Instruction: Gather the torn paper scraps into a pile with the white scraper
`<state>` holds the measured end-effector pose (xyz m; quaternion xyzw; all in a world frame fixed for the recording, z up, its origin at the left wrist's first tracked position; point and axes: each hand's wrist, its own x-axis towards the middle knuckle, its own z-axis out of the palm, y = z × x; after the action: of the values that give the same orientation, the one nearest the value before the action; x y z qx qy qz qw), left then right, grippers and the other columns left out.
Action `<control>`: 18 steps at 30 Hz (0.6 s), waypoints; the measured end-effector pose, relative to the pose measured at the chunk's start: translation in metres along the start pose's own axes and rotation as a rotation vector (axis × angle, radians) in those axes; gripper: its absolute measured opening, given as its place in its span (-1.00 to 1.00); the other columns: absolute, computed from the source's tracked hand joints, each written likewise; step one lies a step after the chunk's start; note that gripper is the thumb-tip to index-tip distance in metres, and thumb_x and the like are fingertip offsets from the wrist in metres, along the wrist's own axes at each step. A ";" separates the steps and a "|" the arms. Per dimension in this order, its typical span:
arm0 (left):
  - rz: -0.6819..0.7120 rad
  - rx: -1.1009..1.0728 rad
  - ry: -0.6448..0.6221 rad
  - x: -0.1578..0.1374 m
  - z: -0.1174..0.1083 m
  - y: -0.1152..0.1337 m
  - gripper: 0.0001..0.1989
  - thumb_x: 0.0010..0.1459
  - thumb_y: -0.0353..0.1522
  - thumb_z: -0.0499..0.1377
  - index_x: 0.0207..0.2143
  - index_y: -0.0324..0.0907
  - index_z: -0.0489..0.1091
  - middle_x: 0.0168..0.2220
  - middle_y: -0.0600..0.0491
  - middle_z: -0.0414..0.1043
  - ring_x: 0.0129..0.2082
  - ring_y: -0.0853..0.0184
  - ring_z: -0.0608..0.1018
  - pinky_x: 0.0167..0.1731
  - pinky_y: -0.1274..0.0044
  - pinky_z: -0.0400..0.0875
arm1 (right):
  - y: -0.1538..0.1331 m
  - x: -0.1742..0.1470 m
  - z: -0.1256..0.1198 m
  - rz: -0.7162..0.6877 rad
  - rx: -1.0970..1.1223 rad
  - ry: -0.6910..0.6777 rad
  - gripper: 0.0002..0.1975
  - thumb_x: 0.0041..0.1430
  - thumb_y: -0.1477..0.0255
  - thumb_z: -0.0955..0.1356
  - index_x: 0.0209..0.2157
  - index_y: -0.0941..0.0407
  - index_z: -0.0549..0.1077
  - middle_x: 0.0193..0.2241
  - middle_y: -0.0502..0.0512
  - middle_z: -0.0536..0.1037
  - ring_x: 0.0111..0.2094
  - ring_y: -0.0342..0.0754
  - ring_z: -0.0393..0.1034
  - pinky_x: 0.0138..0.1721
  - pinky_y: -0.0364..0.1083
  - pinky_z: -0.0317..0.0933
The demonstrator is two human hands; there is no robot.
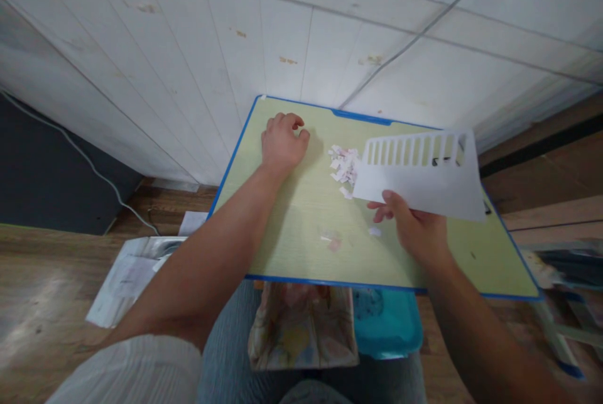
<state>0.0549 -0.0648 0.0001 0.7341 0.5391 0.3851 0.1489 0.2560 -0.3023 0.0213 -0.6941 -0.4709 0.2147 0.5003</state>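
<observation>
Scrap pile [345,165] obstructs; nearside has room.

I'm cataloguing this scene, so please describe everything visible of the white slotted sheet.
The white slotted sheet looks like paper or thin card: roughly rectangular, plain across its near half, with a row of narrow parallel cut-outs along the far side. The right hand grips its near edge, thumb on top. It is over the yellow-green tabletop, its left end beside small paper scraps.

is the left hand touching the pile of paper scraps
Apart: the head view shows a bare strip of yellow-green tabletop between the left hand and the pile of paper scraps.
</observation>
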 end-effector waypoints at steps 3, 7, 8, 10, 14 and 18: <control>-0.004 -0.001 -0.006 -0.001 -0.001 0.001 -0.79 0.26 -0.45 0.24 -0.12 0.04 0.54 -0.02 -0.04 0.61 0.13 0.02 0.55 0.20 0.17 0.50 | 0.002 0.006 0.004 0.007 -0.032 -0.023 -0.59 0.32 0.23 0.46 -0.60 0.02 0.48 -0.62 0.05 0.57 -0.45 0.08 0.64 -0.35 0.00 0.48; -0.001 0.003 -0.030 -0.002 -0.003 0.002 -0.80 0.28 -0.44 0.23 -0.12 0.03 0.54 0.00 -0.04 0.61 0.14 0.03 0.55 0.21 0.19 0.49 | -0.003 0.002 -0.001 0.029 0.035 0.117 -0.76 0.21 0.33 0.49 -0.52 0.04 0.52 -0.62 -0.01 0.57 -0.65 -0.05 0.40 -0.59 -0.05 0.28; -0.001 0.006 -0.032 -0.002 -0.003 0.003 -0.80 0.29 -0.44 0.23 -0.11 0.04 0.54 0.00 -0.03 0.61 0.14 0.04 0.55 0.21 0.20 0.49 | -0.004 0.002 0.000 0.026 0.047 0.127 -0.76 0.22 0.32 0.49 -0.51 0.04 0.52 -0.61 0.00 0.58 -0.64 -0.04 0.42 -0.57 -0.05 0.30; -0.004 0.010 -0.031 -0.002 -0.004 0.003 -0.78 0.28 -0.45 0.23 -0.10 0.04 0.54 0.01 -0.03 0.61 0.15 0.03 0.55 0.20 0.20 0.49 | -0.005 0.004 0.005 0.006 0.044 0.083 -0.69 0.27 0.27 0.47 -0.54 0.05 0.51 -0.62 0.04 0.58 -0.56 0.00 0.54 -0.45 -0.03 0.41; -0.014 0.005 -0.029 -0.002 -0.002 0.005 -0.79 0.28 -0.45 0.23 -0.11 0.02 0.54 0.01 -0.05 0.60 0.16 0.00 0.54 0.20 0.15 0.48 | -0.003 0.007 0.012 0.013 0.031 0.081 -0.73 0.23 0.31 0.48 -0.53 0.05 0.49 -0.64 -0.01 0.53 -0.57 0.00 0.53 -0.49 -0.05 0.38; -0.005 -0.019 -0.027 -0.002 0.000 0.007 -0.81 0.30 -0.46 0.24 -0.12 0.02 0.52 0.01 -0.05 0.59 0.18 -0.01 0.53 0.20 0.13 0.47 | -0.005 0.006 0.011 0.028 0.101 0.208 -0.81 0.16 0.35 0.49 -0.49 0.07 0.51 -0.61 0.01 0.57 -0.66 -0.07 0.39 -0.64 -0.07 0.23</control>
<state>0.0594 -0.0693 0.0037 0.7366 0.5351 0.3797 0.1642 0.2485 -0.2915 0.0227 -0.6932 -0.3952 0.1719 0.5778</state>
